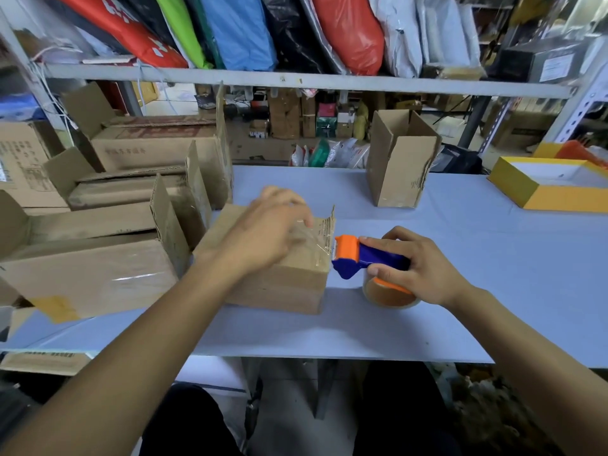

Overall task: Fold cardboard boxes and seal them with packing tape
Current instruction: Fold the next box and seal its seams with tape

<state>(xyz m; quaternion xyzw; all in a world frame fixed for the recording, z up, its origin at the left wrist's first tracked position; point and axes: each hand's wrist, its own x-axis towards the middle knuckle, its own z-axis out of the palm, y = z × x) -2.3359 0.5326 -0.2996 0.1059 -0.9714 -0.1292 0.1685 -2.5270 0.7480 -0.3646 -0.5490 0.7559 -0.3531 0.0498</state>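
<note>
Cardboard box [283, 278] sits in the middle of the tabletop [493, 274], near the front edge. The left hand [266, 232] lies on top of it with its fingers spread and mostly straight, pressing down on the clear tape [307, 238] stuck there. The hand looks a bit blurry, so I cannot tell how hard it presses. The left arm comes in from 7 o'clock and slants up to the box.

The right hand [418, 268] is at 3 o'clock from the box. Its fingers curl around one tape gun [365, 258], which is blue and orange. The orange end touches the right edge of the box top. One tape roll [388, 294] hangs under the tape gun. The right arm comes in from 5 o'clock.

One open box [399, 159] stands alone at 1 o'clock. About four more boxes [115, 209] with flaps up crowd together at 9 o'clock. One yellow tray [526, 189] rests at 2 o'clock. A shelf [296, 79] full of coloured bags [237, 28] runs across at 12 o'clock.
</note>
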